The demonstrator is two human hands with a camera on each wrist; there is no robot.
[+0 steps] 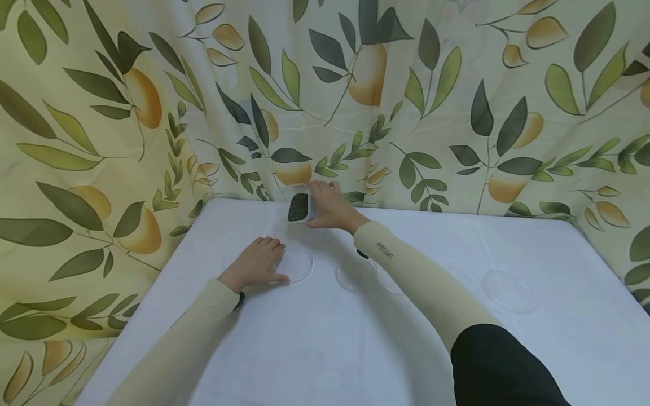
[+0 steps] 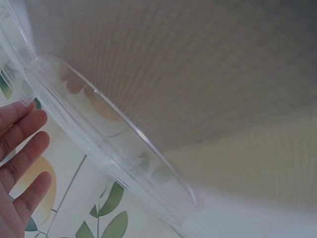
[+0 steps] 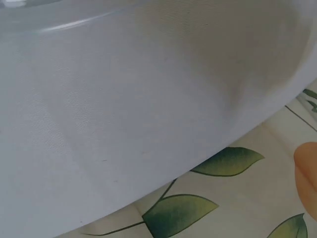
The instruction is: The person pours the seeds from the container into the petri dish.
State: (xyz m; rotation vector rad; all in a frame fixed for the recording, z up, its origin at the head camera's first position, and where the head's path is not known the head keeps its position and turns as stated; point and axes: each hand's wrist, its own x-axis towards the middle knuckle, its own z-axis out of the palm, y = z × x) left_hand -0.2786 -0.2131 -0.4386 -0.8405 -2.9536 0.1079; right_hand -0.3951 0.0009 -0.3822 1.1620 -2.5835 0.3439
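My right hand (image 1: 332,207) grips a clear plastic container (image 1: 310,217) by its right side near the table's back edge. Dark green flaky bits (image 1: 298,207) show inside it, and its open side faces my left. Nearer to me, my left hand (image 1: 256,262) lies at the left of a round clear dish (image 1: 308,276), thumb at its near side and fingers at the far side. In the left wrist view the left fingers (image 2: 32,131) are fairly straight and spread beside the dish's rim (image 2: 143,136). The right hand is out of sight in the right wrist view.
Two more clear round dishes, one (image 1: 350,287) beside another (image 1: 391,287), sit under the right forearm, partly hidden by it. Farther right lies another clear disc (image 1: 510,290). The white table (image 1: 304,349) ends at a leaf-and-fruit patterned curtain (image 1: 437,152).
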